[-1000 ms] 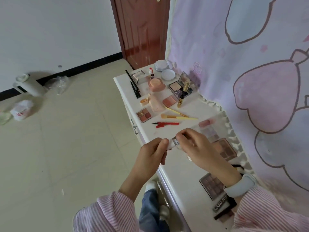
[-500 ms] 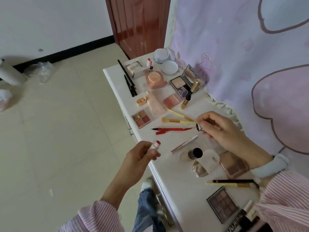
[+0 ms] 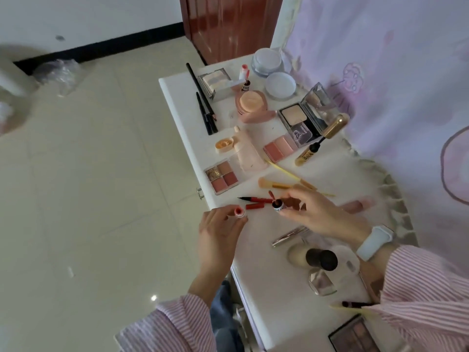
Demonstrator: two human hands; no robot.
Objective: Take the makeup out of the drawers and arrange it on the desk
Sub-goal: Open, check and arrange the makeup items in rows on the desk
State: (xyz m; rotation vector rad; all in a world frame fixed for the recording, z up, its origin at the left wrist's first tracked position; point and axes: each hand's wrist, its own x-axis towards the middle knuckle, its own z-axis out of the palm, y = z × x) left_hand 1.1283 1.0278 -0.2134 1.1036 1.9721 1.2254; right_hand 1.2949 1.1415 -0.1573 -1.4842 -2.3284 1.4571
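Makeup is spread over the white desk (image 3: 266,301). My left hand (image 3: 219,235) hovers at the desk's front edge and pinches one small part of a lip tint (image 3: 239,212), its red end facing up. My right hand (image 3: 322,214) reaches in over the desk and pinches the other part (image 3: 278,206), dark-ended with a white label. A red liner pen (image 3: 253,199) and its cap lie just beyond, between the two hands. The drawers are hidden below the desk edge; only a small metal knob (image 3: 200,193) shows.
A four-pan palette (image 3: 222,176), pink blush (image 3: 279,148), gold mascara (image 3: 319,141) and yellow brushes (image 3: 279,185) lie farther back. A black-capped bottle (image 3: 321,260), silver tube (image 3: 289,236) and dark palette (image 3: 355,336) lie nearer. Purple curtain on the right, tiled floor on the left.
A second ago both hands gripped one lip tint together. They pulled it into two parts; my right hand swung out over the desk and has come back close to my left hand.
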